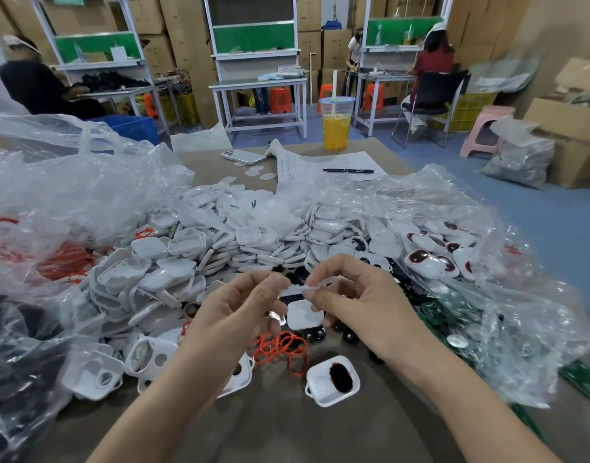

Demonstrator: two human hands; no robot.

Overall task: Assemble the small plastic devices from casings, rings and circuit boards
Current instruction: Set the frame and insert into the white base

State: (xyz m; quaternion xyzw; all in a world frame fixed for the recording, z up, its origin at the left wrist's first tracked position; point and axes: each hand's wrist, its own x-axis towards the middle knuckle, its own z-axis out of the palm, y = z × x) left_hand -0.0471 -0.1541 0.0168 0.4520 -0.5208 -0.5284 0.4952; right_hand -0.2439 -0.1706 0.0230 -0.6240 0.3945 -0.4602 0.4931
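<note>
Left hand (pixel 240 305) and right hand (pixel 357 305) meet above the table (pixel 287 429), each pinching one end of a white plastic piece (pixel 298 289) between thumb and forefinger. A white casing (pixel 305 316) sits just beneath; we cannot tell which fingers carry it. From left to right we note the heap of shells (pixel 153 272), red rings (pixel 280 349), an open casing (pixel 332 380) with a dark insert, and green circuit boards (pixel 434 310). We judge the piece light, thin, stiff and slick. It is best held by its edges with gentle pressure, lest it slip or snap.
</note>
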